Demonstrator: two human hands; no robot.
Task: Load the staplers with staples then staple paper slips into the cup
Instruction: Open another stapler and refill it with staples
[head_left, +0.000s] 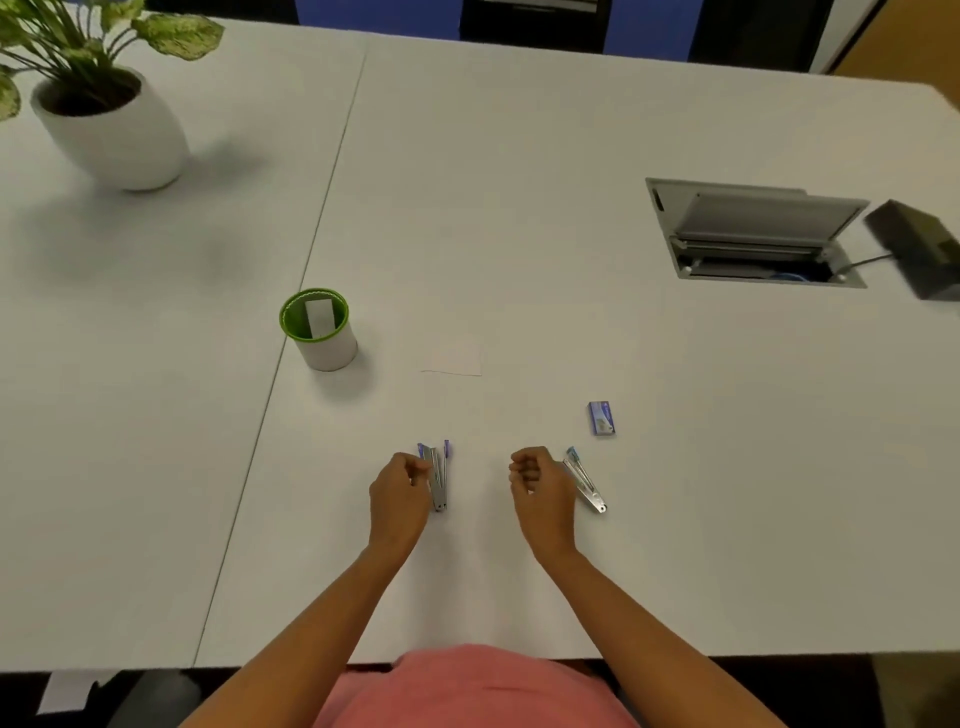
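Two small metal staplers lie opened on the white table (519, 208). The left stapler (439, 480) has purple ends, and my left hand (400, 491) pinches its left side with curled fingers. The right stapler (587, 483) has a blue tip and lies angled just right of my right hand (537, 480). That hand is curled into a loose fist beside it, and I see nothing in it. A small blue staple box (601, 418) rests beyond the right stapler. A white paper slip (452, 361) lies flat farther out. The green-rimmed white cup (332, 351) holds one slip upright.
A potted plant in a white pot (117, 132) stands at the far left. An open cable hatch (753, 234) is set into the table at the right, with a dark box (919, 249) beside it. A seam (311, 249) runs between two tabletops.
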